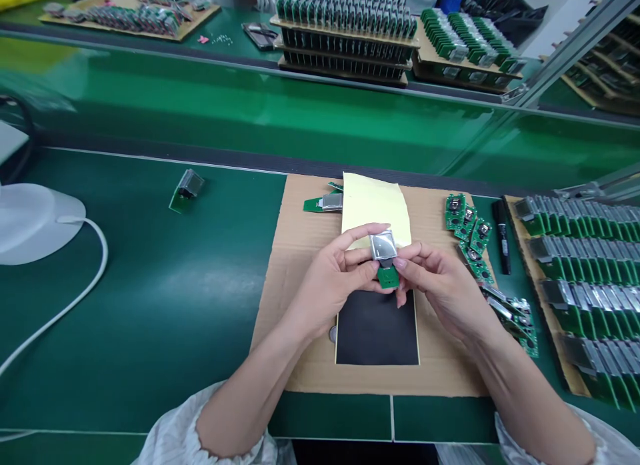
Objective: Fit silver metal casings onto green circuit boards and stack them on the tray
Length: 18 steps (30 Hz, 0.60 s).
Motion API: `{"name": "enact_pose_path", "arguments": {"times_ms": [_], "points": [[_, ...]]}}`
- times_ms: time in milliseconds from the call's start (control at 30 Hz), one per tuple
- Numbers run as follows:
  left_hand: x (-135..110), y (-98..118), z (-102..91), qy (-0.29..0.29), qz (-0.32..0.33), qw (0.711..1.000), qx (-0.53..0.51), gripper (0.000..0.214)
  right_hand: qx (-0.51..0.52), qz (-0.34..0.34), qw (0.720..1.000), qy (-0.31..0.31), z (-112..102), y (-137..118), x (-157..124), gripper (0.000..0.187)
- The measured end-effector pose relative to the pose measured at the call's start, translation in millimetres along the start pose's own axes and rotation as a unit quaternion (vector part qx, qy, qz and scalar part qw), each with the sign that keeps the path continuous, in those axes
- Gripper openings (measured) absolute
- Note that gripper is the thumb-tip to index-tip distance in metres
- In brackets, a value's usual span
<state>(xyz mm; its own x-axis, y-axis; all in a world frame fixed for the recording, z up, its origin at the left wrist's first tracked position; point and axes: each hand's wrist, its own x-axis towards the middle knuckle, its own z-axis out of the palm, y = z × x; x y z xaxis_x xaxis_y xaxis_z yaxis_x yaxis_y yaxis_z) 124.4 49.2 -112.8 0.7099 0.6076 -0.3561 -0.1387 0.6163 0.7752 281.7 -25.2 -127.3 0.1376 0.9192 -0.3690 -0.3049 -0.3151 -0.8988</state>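
Observation:
Between my two hands is a small green circuit board with a square silver screen (383,245), its screen facing up. My left hand (345,265) grips it by the screen's left side, thumb near the lower corner. On the other side, my right hand (430,271) pinches it with thumb and fingers where screen and board meet. Just beneath lie a black sheet (377,331) and a pale yellow paper (375,201), both on a piece of cardboard (295,251). A similar board with a screen (325,203) sits partly under the yellow paper.
Loose green boards (470,228) lie on the cardboard's right, with a pile of boards (515,318) below. A black marker (501,238) lies beside a rack of screen boards (590,291). One board (187,190) and a white lamp base (40,221) are left. Stacked racks (345,38) stand behind.

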Motion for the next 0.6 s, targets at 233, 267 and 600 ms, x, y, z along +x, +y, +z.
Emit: {"name": "enact_pose_path", "arguments": {"times_ms": [233,267,600], "points": [[1.6,-6.1,-3.8,-0.016,0.023,0.998,0.048,0.041,-0.009,-0.002,1.000,0.004,-0.1,2.9,-0.2,0.022],[1.9,-6.5,-4.2,-0.014,0.021,0.999,0.048,0.041,-0.008,0.003,1.000,0.004,-0.2,3.1,0.0,0.022],[2.6,-9.5,-0.9,0.011,0.022,1.000,-0.001,0.056,-0.008,0.005,1.000,-0.004,0.8,1.5,-0.5,0.020]]}}
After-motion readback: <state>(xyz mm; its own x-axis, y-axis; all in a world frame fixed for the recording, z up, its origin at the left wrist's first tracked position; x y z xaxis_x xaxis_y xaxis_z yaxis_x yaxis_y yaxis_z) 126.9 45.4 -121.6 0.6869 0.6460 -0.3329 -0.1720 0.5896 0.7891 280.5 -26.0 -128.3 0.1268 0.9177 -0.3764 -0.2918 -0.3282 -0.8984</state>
